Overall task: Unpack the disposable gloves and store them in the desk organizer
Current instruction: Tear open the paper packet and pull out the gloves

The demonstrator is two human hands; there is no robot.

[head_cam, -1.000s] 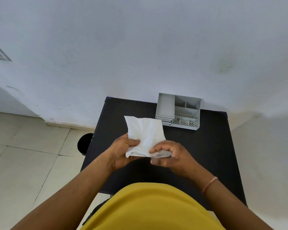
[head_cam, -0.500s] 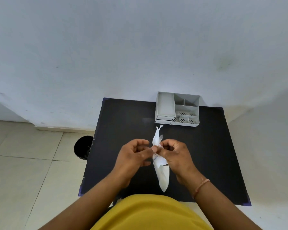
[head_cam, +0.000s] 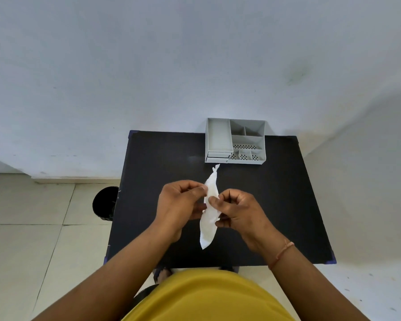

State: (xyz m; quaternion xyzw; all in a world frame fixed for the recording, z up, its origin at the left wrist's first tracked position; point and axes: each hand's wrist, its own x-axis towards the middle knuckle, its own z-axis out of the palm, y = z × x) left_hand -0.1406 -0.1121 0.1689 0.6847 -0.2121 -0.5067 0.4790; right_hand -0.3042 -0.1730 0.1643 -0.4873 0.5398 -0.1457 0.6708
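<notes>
- Centre of the frame: your left hand (head_cam: 180, 202) and right hand (head_cam: 235, 210) each pinch the white glove packet (head_cam: 209, 218), held edge-on above the black surface (head_cam: 162, 158).
- Upper centre: the grey organizer (head_cam: 235, 141) stands at the surface's far edge.

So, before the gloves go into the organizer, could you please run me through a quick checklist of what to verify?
1. Left hand grips the white glove bundle: ok, its fingers pinch the upper part.
2. Right hand grips the bundle too: ok.
3. Bundle is clear of the black table: cannot tell from this view.
4. Desk organizer is upright at the table's far edge: ok.
5. Long left compartment is free: ok, nothing shows in it.
6. Bundle is compact enough to fit: cannot tell; it hangs long and twisted.
</notes>
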